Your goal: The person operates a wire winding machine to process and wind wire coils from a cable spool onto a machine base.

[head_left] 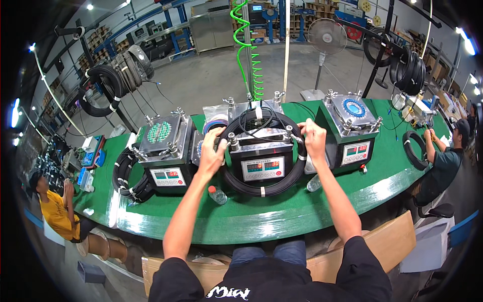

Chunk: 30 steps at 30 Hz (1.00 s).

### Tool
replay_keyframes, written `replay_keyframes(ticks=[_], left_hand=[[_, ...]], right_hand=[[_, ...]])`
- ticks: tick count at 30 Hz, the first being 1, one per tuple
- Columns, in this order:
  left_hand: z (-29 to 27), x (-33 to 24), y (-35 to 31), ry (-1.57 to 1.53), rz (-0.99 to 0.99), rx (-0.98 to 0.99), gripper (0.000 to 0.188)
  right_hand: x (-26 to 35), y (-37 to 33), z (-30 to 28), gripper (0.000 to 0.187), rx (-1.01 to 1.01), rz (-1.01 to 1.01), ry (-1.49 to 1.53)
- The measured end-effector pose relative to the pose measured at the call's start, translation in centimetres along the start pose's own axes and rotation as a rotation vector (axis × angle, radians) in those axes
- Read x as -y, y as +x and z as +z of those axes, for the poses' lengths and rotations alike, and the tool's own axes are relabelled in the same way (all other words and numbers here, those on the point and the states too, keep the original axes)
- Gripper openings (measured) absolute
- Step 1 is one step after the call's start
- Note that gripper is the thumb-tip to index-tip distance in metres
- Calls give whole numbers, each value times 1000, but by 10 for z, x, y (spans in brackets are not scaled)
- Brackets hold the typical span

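A large coil of black cable (241, 184), bound with white ties, rings the front of the middle machine (262, 169), whose panel shows lit red digits. My left hand (212, 153) grips the coil's left side, fingers bent around it. On the opposite side, my right hand (314, 137) has its fingers curled over the upper right of the ring. Loose loops of thin black cable (259, 121) lie across the machine's metal top. A clear bottle with a red cap (218, 195) stands just below my left wrist; another clear bottle (314, 183) is by my right forearm.
Similar machines stand left (168, 173) and right (354, 151) on the green bench (221, 226). More cable coils lie at left (123, 173) and right (415, 150). Co-workers sit at both ends. A green spiral hose (241, 25) hangs behind the middle machine.
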<state>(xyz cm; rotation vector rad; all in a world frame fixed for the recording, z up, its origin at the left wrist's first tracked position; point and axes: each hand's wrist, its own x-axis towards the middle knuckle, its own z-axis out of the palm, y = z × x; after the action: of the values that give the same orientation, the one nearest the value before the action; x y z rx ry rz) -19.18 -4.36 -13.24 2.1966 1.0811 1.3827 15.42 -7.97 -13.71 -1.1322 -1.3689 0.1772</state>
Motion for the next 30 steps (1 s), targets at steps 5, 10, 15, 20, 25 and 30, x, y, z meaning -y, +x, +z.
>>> replay_keyframes(ticks=[5, 10, 15, 20, 25, 30], left_hand=[[-19, 31, 55, -52, -206, 82, 59], [13, 76, 110, -435, -663, -29, 37], [55, 98, 150, -505, -967, -120, 43], [83, 103, 155, -709, -877, -241, 36], [70, 131, 142, -780, -874, -259, 26], [59, 115, 154, -730, -928, -125, 27]], right_hand=[[-4, 64, 13, 31, 286, 148, 50], [-72, 117, 68, 30, 423, 36, -83], [-124, 151, 88, 23, 367, -154, -145], [-146, 175, 85, 19, 600, 231, -9], [-120, 162, 97, 20, 631, 453, 295], [-114, 158, 91, 30, 509, 541, 352]])
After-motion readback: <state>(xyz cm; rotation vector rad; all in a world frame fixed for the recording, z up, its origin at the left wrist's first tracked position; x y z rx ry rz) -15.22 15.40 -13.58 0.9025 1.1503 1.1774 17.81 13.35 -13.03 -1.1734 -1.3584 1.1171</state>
